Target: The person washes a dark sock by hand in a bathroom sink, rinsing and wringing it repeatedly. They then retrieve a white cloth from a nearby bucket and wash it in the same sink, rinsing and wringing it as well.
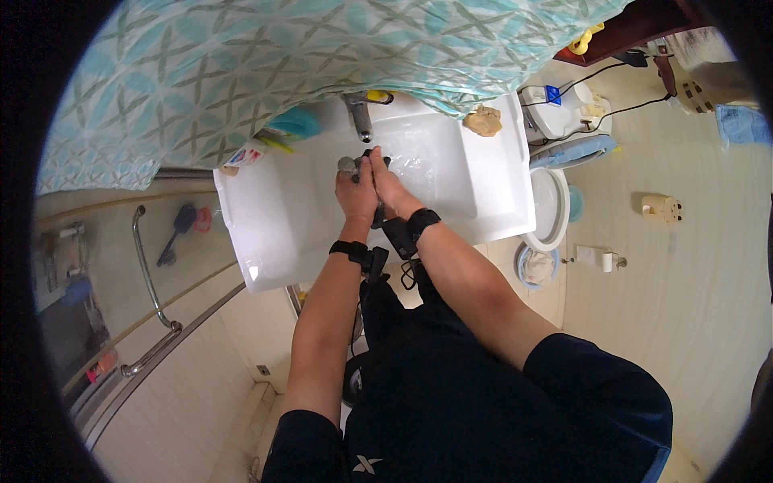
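Over the basin of a white washbasin (496,181), my left hand (357,194) and my right hand (389,188) are pressed together. Between them is a dark, wet-looking cloth (379,212); bits of it show past the fingertips and below the palms, while the rest is hidden. A greyish rounded bulge sticks out beside my left fingers, too blurred to name. Just beyond the fingertips hangs the spout of a chrome faucet (360,121). Water glistens on the basin floor to the right of my hands.
A patterned curtain (338,48) drapes over the basin's far edge. On the rim sits a tan lump (483,121), perhaps soap or sponge. A teal item (296,124) stands far left. Right of the basin are a toilet (548,205) and a blue tub (537,265) holding cloth.
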A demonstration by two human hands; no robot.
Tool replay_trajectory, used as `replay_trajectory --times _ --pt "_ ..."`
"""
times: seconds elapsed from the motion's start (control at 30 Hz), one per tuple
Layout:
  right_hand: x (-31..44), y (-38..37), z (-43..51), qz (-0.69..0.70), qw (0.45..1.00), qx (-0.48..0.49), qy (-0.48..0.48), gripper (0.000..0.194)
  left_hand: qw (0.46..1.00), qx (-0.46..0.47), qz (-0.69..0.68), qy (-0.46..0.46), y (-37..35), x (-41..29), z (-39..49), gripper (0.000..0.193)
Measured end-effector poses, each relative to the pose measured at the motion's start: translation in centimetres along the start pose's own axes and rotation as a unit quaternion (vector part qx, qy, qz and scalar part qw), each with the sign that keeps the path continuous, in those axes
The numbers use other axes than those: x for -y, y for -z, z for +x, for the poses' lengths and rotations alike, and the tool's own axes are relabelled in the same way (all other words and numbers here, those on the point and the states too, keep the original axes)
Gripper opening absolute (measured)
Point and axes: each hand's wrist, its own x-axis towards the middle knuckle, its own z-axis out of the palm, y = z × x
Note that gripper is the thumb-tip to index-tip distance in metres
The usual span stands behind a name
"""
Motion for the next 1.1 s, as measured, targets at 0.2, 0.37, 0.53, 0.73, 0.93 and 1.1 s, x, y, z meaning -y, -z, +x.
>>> replay_trajectory --times 0.2,0.37,0.53,0.73,0.93,1.1 --pt "-2.0 1.5 2.9 -0.288 0.942 -0.106 0.135 0.073 0.992 -0.061 0.006 0.108 -1.5 1.8 0.6 0.048" --pt "-1.1 3.8 1.9 -0.348 0.934 -0.042 0.069 0.073 0.802 0.081 -0.426 0.412 -0.6 3.3 2.3 0.055" --pt "-0.1 6.1 2.9 -0.280 0.955 0.001 0.097 0.092 0.746 0.136 -0.477 0.444 0.5 3.9 1.9 0.067" --pt "1.1 5.4 4.0 -0.512 0.840 -0.168 0.065 0.107 0.849 0.055 -0.220 0.477 2.1 6.0 1.1 0.067" --pt "-0.5 4.2 5.3 -0.749 0.649 0.069 0.119 0.101 0.806 0.146 -0.396 0.415 2.1 11.3 1.0 0.069" --pt "-2.3 4.5 5.6 -0.714 0.660 -0.128 0.195 0.095 0.811 0.003 -0.373 0.450 -0.1 10.4 0.3 0.078"
